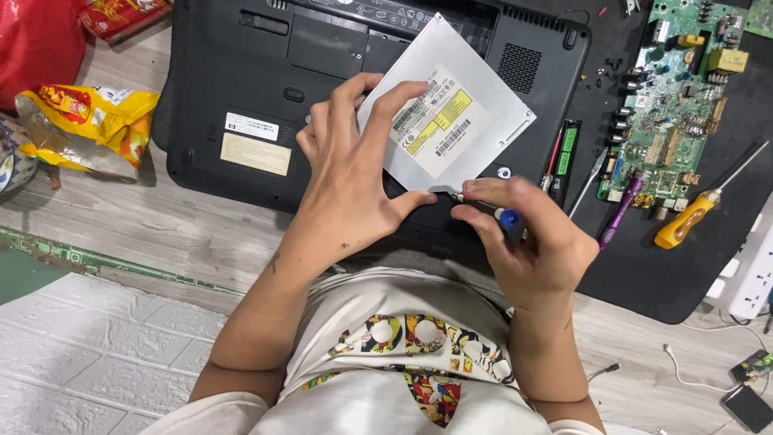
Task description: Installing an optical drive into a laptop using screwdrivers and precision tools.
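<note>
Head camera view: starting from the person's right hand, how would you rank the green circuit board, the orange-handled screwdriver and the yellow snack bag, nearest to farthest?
From the right hand:
1. Orange-handled screwdriver, just to its right on the black mat.
2. Green circuit board, up and right.
3. Yellow snack bag, far left, past the laptop.

The left hand (pixel 350 173) grips a silver disc drive (pixel 451 113) by its near edge, above an upturned black laptop (pixel 241 89). The right hand (pixel 523 238) pinches a small screwdriver (pixel 487 209), tip at the drive's near corner. Right of it lies a green circuit board (pixel 680 105).
</note>
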